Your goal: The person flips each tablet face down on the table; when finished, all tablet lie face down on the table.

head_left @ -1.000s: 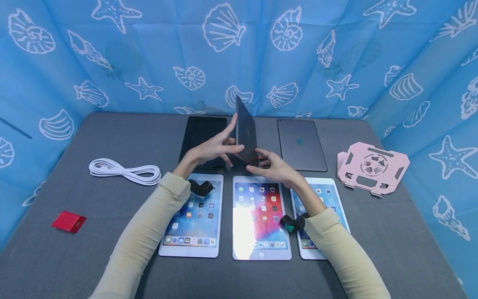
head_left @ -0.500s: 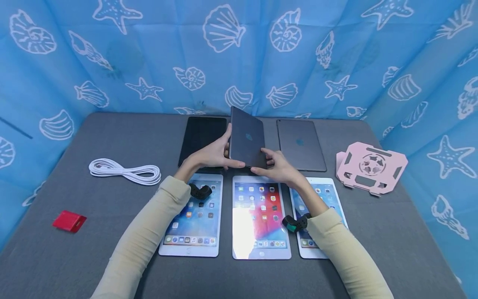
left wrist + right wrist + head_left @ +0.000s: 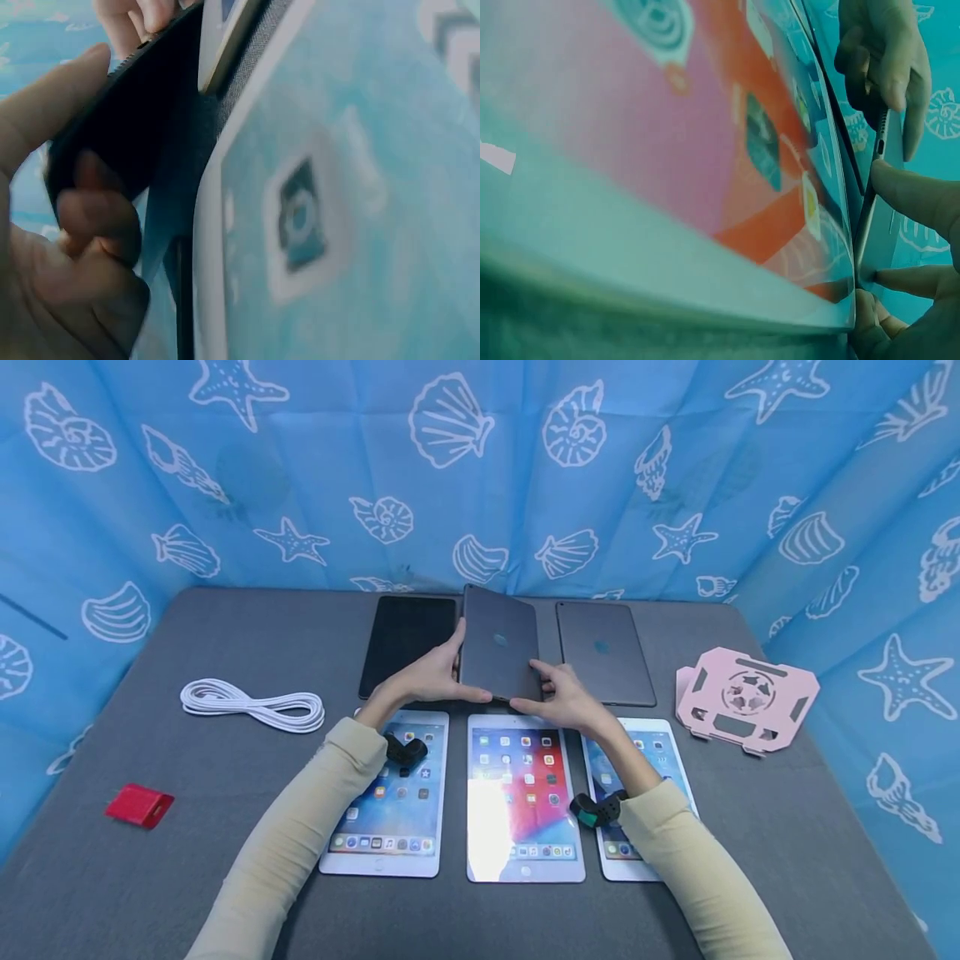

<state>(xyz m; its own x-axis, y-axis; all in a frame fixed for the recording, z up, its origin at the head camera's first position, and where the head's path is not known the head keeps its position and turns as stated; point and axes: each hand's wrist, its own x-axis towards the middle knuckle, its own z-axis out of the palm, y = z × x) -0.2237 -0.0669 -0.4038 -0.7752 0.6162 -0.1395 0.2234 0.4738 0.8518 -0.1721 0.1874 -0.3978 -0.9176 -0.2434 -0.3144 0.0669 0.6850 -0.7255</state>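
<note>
Both hands hold a dark grey tablet [image 3: 501,647], back side up, in the middle of the far row. It tilts, its left side raised and its right side lower. My left hand [image 3: 433,675] grips the left edge, thumb along the near edge and fingers underneath, as the left wrist view shows. My right hand [image 3: 564,695] holds the near right corner, thumb at the near edge and index finger on the back. In the right wrist view the tablet's edge [image 3: 880,139] shows its charging port between both thumbs.
A black tablet [image 3: 405,639] lies left, a grey tablet [image 3: 606,652] right. Three white lit tablets [image 3: 378,864] lie nearer, partly under the forearms. A white coiled cable [image 3: 251,703] and red plug-like block [image 3: 140,805] lie left; a pink cut-out stand [image 3: 750,697] lies right.
The held tablet has turned from nearly upright on its edge to a flatter tilt, its right side coming down and its back facing up. Both hands have lowered slightly with it.
</note>
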